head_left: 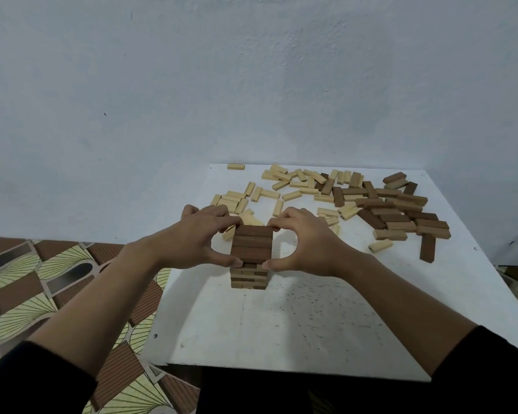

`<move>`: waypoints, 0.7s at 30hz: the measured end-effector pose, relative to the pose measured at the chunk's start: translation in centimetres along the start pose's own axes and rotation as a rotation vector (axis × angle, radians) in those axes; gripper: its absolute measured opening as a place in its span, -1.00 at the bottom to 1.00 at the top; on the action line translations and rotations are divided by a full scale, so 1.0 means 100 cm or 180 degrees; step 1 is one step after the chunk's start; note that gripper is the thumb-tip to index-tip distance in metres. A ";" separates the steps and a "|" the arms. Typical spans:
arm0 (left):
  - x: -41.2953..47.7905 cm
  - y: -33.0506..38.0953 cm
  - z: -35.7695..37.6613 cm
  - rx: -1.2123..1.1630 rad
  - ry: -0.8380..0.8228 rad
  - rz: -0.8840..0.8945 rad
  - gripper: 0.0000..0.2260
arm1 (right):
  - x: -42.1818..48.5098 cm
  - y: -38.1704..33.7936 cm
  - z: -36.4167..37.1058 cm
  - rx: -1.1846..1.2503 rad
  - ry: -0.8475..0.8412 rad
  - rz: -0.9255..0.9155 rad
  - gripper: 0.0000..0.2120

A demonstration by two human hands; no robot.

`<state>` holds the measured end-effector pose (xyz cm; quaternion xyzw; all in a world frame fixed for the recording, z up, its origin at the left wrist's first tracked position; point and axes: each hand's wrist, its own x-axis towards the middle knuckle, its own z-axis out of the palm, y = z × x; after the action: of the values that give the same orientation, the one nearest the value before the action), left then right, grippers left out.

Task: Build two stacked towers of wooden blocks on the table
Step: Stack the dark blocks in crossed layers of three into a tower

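Progress looks early to me: one short tower of dark brown wooden blocks (248,276) stands between my two hands, several crossed layers high, and I can see no second tower begun. My left hand (202,234) and right hand (301,240) each pinch the top layer of three dark brown blocks (251,243) from its own end. On each, the thumb sits at the near corner and the fingers curl over the far corner, so the layer is squeezed between them. I read this as squaring up the newest course.

Beyond my fingertips lies a scatter of pale rectangular wooden blocks (281,186). Beyond and outward of the right hand sits a heap of loose dark brown blocks (401,213). Most of the stock is unused, so the bulk of the building remains.

The white table (281,339) gives uneven room. Its left edge runs just outside my left hand, and that wrist hangs over the patterned brown-and-yellow floor covering (42,279), so I judge any block nudged that way could drop off. Nearer to me than both hands the table shows bare, speckled surface. Outward of the right hand there is more open surface before the right edge. That right-hand side seems the safer ground for the second tower. The far edge, past the loose blocks, meets a pale blue wall (251,85).
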<state>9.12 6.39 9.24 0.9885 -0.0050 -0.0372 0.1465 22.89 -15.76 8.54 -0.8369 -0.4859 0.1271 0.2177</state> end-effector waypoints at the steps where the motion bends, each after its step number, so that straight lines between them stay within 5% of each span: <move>1: 0.000 0.001 0.000 -0.0003 -0.0002 -0.0012 -0.14 | 0.000 0.000 0.001 -0.0012 0.0002 0.0004 -0.23; 21: 0.001 -0.002 0.005 -0.0138 -0.0063 -0.0210 -0.23 | 0.002 0.005 0.008 0.0100 -0.0014 0.0087 -0.23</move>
<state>9.19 6.40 8.72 0.9843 0.0270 -0.0519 0.1666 23.03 -15.65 7.57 -0.8397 -0.4728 0.1395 0.2280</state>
